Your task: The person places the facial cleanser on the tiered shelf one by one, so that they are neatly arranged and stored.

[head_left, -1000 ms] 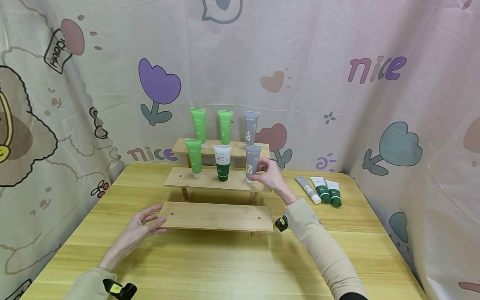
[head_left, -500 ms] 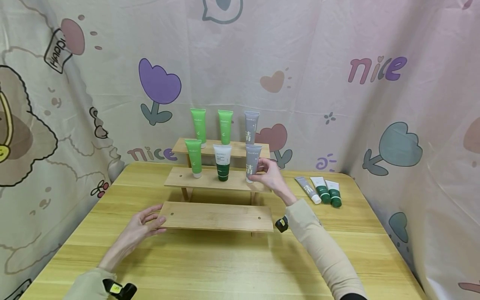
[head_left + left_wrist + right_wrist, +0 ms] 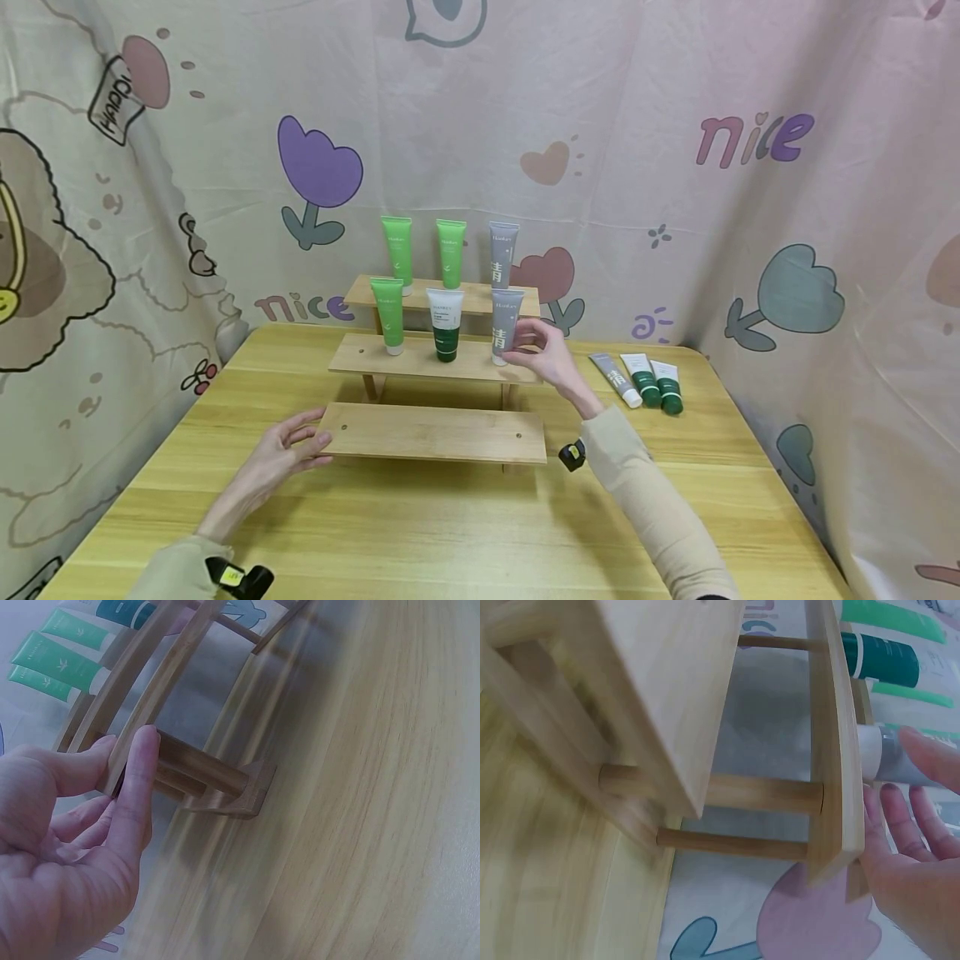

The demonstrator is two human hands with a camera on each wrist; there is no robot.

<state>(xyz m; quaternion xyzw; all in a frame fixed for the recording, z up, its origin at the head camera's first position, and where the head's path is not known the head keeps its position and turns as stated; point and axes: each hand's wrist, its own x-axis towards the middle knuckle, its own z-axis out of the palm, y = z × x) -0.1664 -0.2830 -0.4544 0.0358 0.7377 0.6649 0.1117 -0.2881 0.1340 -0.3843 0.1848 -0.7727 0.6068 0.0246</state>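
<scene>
Rightward, very slightly, our right hand (image 3: 551, 358) has shifted beside the front gray tube (image 3: 507, 317), its fingers (image 3: 905, 829) parted loosely (whether they touch it, we cannot tell). That tube stands upright on the middle shelf (image 3: 412, 362); our left hand (image 3: 279, 450) pinches the bottom shelf's (image 3: 435, 433) end.

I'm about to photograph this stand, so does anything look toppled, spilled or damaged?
Nothing stands out: the six tubes on the wooden stand are upright, and no spill or damage shows. Three more tubes lie on the table to the right.
</scene>
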